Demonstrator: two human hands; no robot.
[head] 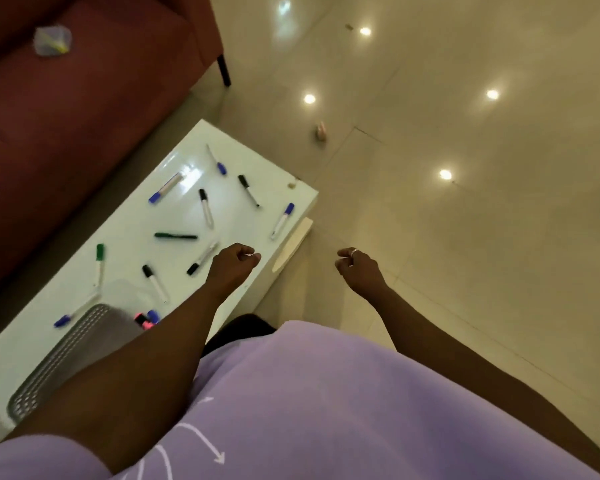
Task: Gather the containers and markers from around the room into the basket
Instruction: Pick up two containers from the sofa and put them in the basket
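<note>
Grey perforated basket (pixel 59 358) sits on near-left end of white table (pixel 257 157), partly hidden by the left forearm. Pink and blue markers (pixel 147 318) show inside it at its far end.

Loose markers lie scattered flat on the table top, apart from each other:
- blue-capped marker (pixel 73 315) just beside basket rim
- green-capped marker (pixel 99 263) past it
- black-capped marker (pixel 155 282) mid-table
- dark green pen (pixel 175 236)
- another black-capped one (pixel 201 259) just beside the left hand
- more blue- and black-capped ones toward the far end
- one blue-capped (pixel 283 220) near the right edge

Clear container (pixel 51 39) with something yellow inside rests on the red sofa (pixel 84 109) seat, well apart from basket. Small blurred object (pixel 321 131) stands on the tiled floor (pixel 482 254); can't tell what it is.

Left hand (pixel 234 261) hovers over the table's right edge, fingers loosely curled, nothing seen in it. Right hand (pixel 355 266), ring on one finger, hangs over the floor, fingers loosely curled, empty. Lilac shirt (pixel 326 410) fills the bottom of the view.
</note>
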